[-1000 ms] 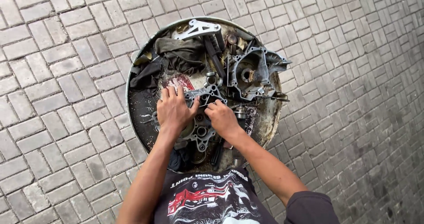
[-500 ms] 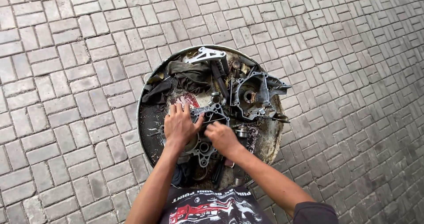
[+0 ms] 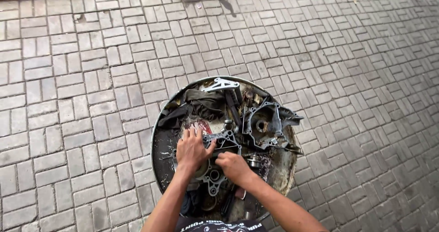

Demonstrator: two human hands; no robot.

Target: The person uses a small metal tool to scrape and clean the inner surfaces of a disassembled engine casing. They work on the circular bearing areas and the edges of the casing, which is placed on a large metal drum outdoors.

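Both forearms reach up from the bottom edge of the view and meet over a round metal tray (image 3: 157, 136) that sits on grey paving bricks (image 3: 82, 99). The left hand (image 3: 193, 150) lies palm down with its fingers spread and pointing away from the person, pressing flat on a grey cast-metal engine cover (image 3: 218, 155) in the middle of the tray; it bears down on the part rather than closing around it. The right hand (image 3: 233, 166) is curled into a loose fist just beside the left, knuckles up, fingers bent onto the near edge of the same cover. Whether it grips the cover itself or some small tool is hidden by the knuckles.

The engine cover is a dull, oily casting with several round openings and bolt lugs. Part of it shows beyond the fingertips of both hands, and a lobe with a ring-shaped hole sticks out below the wrists, towards the person.

Beyond the right hand, and a little to its right, lies a larger crankcase half (image 3: 264, 122) with a central bore. Beyond the left hand, a dark greasy rag (image 3: 196, 105) is bunched up, and farther off at the tray's far rim rests a pale silver bracket (image 3: 220, 84).
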